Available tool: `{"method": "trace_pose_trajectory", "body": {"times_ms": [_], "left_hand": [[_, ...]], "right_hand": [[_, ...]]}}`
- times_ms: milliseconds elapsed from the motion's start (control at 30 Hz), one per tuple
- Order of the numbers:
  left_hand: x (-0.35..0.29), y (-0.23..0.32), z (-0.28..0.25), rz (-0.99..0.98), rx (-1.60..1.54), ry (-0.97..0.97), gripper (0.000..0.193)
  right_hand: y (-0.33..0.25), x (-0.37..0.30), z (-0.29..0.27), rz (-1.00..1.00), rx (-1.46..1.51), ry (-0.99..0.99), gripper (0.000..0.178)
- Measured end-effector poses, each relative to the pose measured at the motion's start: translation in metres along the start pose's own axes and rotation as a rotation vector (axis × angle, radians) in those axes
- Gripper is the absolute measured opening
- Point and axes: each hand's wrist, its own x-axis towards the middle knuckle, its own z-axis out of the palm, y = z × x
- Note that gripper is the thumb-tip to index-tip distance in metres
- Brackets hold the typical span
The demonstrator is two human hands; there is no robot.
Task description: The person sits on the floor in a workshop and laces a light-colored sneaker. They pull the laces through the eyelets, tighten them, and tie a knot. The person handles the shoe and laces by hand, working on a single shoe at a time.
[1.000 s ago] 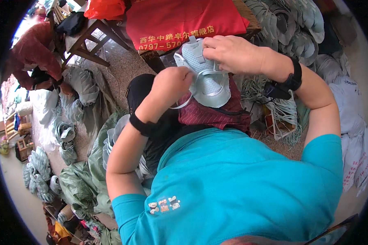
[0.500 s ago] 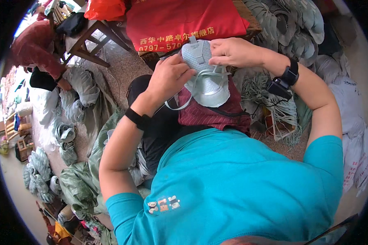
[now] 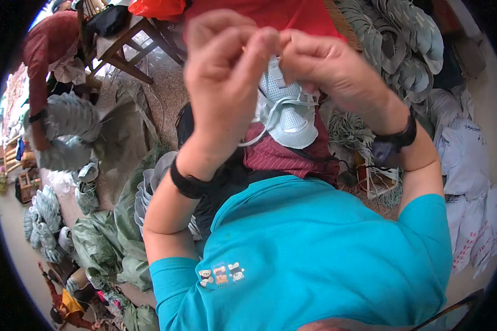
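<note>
A pale grey-white shoe upper with a loose lace lies over dark red striped cloth on my lap. Above its tongue end, my left hand is raised with thumb and fingers pinched. Right beside it is my right hand, its fingers pinched too, and the fingertips of both nearly meet. Whatever they pinch is too small and blurred to make out. One loop of lace hangs off the upper's left side. My hands partly cover the upper's far end.
Ahead lies a red cloth. Bundled grey shoe parts hang at the far right, above a heap of laces. White sacks line the right side. At left, another person's arm holds stacked grey pieces near a wooden stool.
Both my hands have left the shoe upper's sides and risen toward the camera, coming together. The upper's tongue end is now partly hidden. The other person has lifted a stack of grey pieces.
</note>
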Motion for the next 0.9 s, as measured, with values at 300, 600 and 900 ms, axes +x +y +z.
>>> {"method": "trace_pose_trajectory", "body": {"times_ms": [300, 600, 900], "left_hand": [[-0.121, -0.07, -0.007, -0.59, 0.18, -0.455, 0.021], [-0.119, -0.078, 0.005, -0.707, -0.038, 0.033, 0.01], [-0.091, -0.098, 0.012, -0.342, 0.004, -0.109, 0.011]], "right_hand": [[-0.022, 0.061, -0.027, -0.018, -0.213, -0.214, 0.029], [-0.148, 0.06, -0.013, -0.475, -0.309, 0.134, 0.023], [-0.163, 0.026, -0.045, -0.586, -0.623, 0.194, 0.016]]}}
